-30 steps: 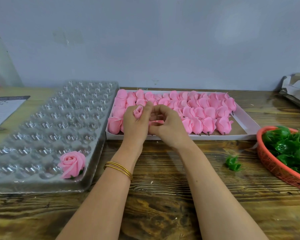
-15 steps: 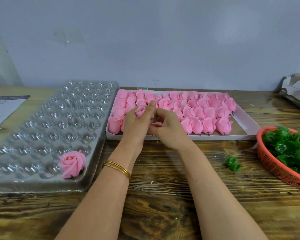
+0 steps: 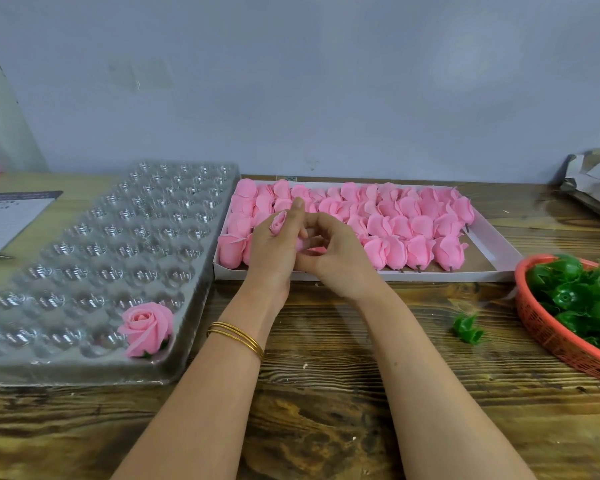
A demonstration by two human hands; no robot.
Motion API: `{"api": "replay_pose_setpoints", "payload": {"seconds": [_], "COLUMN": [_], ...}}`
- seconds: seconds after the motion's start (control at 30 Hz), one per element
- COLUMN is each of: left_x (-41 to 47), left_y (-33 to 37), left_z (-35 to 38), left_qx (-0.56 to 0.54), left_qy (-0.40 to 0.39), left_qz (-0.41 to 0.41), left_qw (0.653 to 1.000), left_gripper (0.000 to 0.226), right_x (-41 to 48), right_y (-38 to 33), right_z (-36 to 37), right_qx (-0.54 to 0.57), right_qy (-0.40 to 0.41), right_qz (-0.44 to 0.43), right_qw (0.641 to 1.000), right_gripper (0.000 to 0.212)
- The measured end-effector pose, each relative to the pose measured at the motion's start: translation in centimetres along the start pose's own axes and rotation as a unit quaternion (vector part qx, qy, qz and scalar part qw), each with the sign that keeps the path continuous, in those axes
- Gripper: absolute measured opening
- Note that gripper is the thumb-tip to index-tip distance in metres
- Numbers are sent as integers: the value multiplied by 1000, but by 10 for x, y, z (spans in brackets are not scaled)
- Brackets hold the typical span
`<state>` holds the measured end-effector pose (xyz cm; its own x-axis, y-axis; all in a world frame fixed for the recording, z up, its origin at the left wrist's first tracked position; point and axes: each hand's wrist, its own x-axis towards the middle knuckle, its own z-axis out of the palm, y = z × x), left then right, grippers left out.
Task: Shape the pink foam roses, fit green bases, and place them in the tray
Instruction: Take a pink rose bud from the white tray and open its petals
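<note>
1. You're gripping a pink rose bud (image 3: 278, 221) upright in the L hand (image 3: 272, 254), over the front edge of the white box (image 3: 482, 237). The R hand (image 3: 342, 259) is pinching pink petal foam (image 3: 310, 245) just beside it.
2. Use light pressure when curling the outer petals back evenly, as the foam prob. tears.
3. The bud is looking tight, w/ petals unopened. One finished rose (image 3: 148, 327) is sitting in the near corner of the tray (image 3: 84, 244).

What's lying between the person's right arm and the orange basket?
One loose green base on the wooden table, seen in the head view.
</note>
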<state>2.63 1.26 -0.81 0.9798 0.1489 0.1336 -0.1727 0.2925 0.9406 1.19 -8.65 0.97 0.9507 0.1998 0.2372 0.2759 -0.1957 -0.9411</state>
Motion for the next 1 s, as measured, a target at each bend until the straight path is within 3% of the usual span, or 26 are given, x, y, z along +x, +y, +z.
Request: {"api": "replay_pose_setpoints", "payload": {"seconds": [0.17, 0.43, 0.7, 0.87, 1.0], "left_x": [-2, -5, -4, -2, -1], "left_y": [3, 7, 6, 5, 4], "left_z": [-1, 0, 0, -1, 0], "left_qx": [17, 35, 42, 63, 52], "left_qy": [-16, -17, -8, 15, 12], "left_qz": [7, 5, -6, -1, 5], "left_qw": [1000, 999, 999, 998, 999], "left_gripper": [32, 37, 35, 41, 47], "right_x": [0, -3, -3, -4, -14], "right_y": [-3, -7, -14, -27, -35], "right_z": [0, -3, -10, -38, -66], "right_qx": [-23, -29, -50, -133, -221], "right_qy": [4, -31, -16, 72, 57], "right_qz": [-6, -16, 35, 53, 101], "right_qw": [1000, 999, 998, 987, 968], "right_gripper": [28, 30, 20, 12, 8]}}
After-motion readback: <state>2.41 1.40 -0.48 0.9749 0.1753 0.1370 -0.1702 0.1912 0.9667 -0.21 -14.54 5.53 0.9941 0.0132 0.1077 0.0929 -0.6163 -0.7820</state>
